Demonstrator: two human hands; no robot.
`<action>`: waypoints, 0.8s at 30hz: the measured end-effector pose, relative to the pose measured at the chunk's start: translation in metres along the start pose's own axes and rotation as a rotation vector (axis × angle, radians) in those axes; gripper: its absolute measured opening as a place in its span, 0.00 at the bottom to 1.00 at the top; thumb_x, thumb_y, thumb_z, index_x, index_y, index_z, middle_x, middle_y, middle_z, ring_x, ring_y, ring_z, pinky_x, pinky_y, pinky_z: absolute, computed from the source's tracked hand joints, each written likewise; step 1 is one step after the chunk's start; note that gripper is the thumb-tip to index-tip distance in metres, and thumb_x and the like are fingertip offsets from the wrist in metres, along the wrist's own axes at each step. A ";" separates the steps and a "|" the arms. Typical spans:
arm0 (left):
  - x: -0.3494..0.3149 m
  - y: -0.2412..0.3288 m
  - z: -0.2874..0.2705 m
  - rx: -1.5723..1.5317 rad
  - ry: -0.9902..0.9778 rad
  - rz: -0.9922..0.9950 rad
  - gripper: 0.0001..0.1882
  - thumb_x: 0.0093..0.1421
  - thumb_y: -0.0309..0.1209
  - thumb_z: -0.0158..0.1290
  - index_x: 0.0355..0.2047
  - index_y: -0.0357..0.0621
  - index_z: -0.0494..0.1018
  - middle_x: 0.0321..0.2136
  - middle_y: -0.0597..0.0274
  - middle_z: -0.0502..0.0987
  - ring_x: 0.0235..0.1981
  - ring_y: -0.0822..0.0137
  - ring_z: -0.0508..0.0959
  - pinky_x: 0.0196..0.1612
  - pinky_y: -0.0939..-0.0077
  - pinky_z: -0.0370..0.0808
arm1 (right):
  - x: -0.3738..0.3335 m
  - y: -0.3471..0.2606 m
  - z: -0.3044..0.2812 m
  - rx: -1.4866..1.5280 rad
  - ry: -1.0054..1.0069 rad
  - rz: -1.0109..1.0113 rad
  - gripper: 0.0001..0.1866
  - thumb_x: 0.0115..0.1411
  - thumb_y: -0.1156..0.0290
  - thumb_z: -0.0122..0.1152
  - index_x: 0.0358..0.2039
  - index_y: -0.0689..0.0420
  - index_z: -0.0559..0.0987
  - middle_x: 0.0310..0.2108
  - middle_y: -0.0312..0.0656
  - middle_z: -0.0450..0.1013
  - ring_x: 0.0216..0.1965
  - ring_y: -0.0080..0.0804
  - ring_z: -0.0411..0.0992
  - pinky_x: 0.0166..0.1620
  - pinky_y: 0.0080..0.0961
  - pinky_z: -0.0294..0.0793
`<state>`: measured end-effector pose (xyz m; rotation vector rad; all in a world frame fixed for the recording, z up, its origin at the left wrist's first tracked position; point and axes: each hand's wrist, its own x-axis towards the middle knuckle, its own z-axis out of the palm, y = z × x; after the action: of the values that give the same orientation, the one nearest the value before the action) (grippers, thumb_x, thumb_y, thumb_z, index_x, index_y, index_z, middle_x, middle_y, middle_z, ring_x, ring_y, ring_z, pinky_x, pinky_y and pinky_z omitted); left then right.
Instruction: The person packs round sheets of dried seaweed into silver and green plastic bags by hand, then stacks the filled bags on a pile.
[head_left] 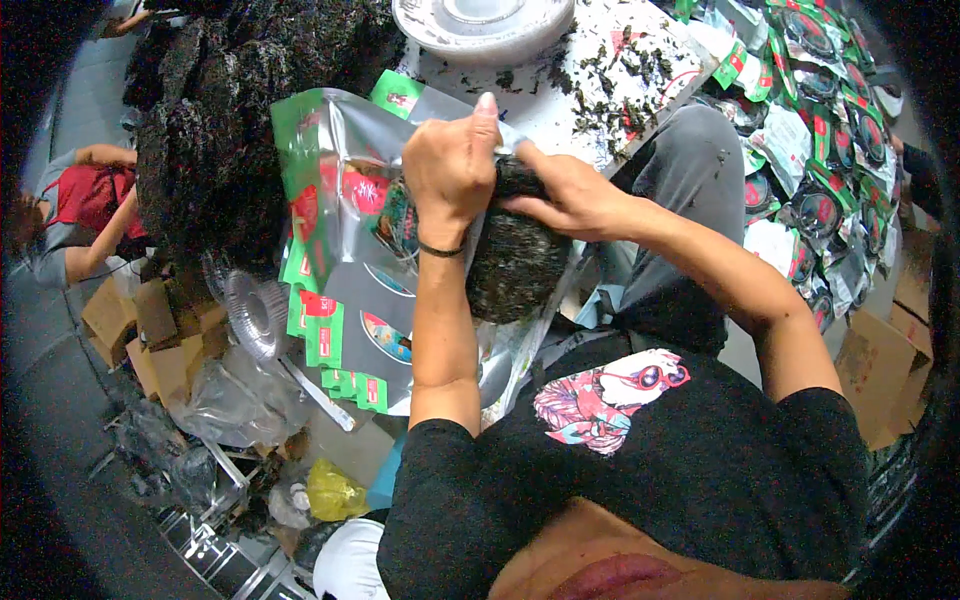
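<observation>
My left hand (448, 170) is closed in a fist, thumb up, on the edge of a silver and green pouch (335, 135). A round, dark cake of dried seaweed (515, 265) lies just right of my left wrist, beside the pouch; how much of it is inside I cannot tell. My right hand (580, 198) pinches the top of the seaweed cake between thumb and fingers, its fingertips slightly blurred. Below the pouch, more flat green and grey pouches (345, 285) lie fanned out at my left forearm.
Ahead stands a white board (590, 100) with seaweed crumbs and a round clear plastic container (485, 40). A tall heap of dark seaweed (205, 140) rises at left, with filled packets (800, 150) piled at right. Cardboard boxes (165, 325) and another person (95, 210) are far left.
</observation>
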<state>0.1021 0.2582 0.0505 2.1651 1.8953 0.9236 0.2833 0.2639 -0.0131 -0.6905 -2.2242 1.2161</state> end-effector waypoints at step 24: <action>-0.085 -0.060 -0.021 -1.900 0.351 -0.664 0.31 0.58 0.29 0.65 0.61 0.43 0.69 0.54 0.53 0.74 0.54 0.62 0.76 0.59 0.61 0.73 | -0.003 0.012 -0.025 0.924 0.375 0.316 0.24 0.47 0.77 0.75 0.45 0.65 0.77 0.37 0.41 0.79 0.35 0.29 0.79 0.42 0.26 0.80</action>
<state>0.0372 0.1855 0.0085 0.2501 0.6787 1.7313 0.3038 0.2832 -0.0122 -0.7842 -1.0765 1.8669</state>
